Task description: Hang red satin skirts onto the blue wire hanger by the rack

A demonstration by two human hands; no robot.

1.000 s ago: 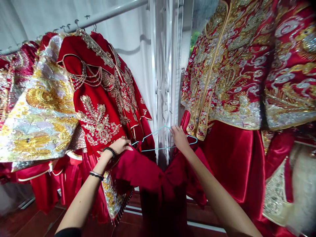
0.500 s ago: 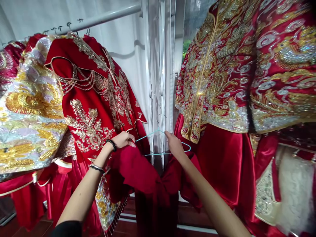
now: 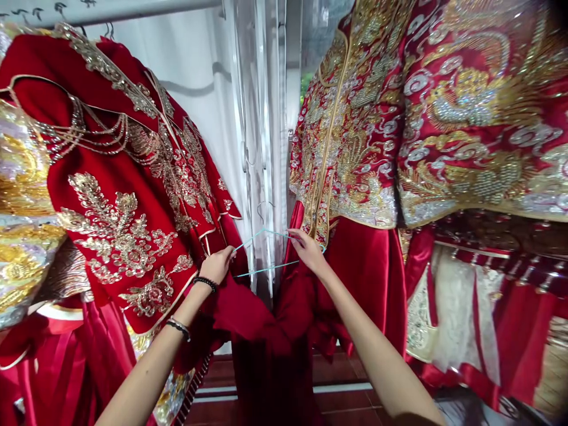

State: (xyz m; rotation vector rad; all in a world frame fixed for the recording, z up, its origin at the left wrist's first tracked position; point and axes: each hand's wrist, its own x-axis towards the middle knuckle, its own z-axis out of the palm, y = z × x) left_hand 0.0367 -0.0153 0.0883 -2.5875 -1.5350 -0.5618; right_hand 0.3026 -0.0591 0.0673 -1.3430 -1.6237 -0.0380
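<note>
A thin light-blue clothes hanger [image 3: 264, 230] with a metal hook is held up in front of me, its hook pointing upward. My left hand [image 3: 217, 265], with dark beads at the wrist, is closed around the hanger's left end. Dark red cloth [image 3: 248, 313] hangs down beneath it, with its lower part in shadow. On the other side, my right hand [image 3: 307, 248] pinches the hanger's sloping right arm between thumb and fingers. More of the red cloth gathers below that hand; how it sits on the hanger is partly hidden.
A red jacket [image 3: 119, 219] with beaded embroidery hangs close on the left, under a white rail [image 3: 151, 10]. Gold-embroidered red jackets [image 3: 350, 130] hang on the right above a red satin skirt [image 3: 368, 266]. White rack posts [image 3: 264, 118] and a curtain [image 3: 195, 59] stand behind.
The view has swung right, so the hanging garments sit further left. My right hand's fingers are now straighter on the hanger, and the hanger's lower bar tilts more. Both hands keep their hold.
</note>
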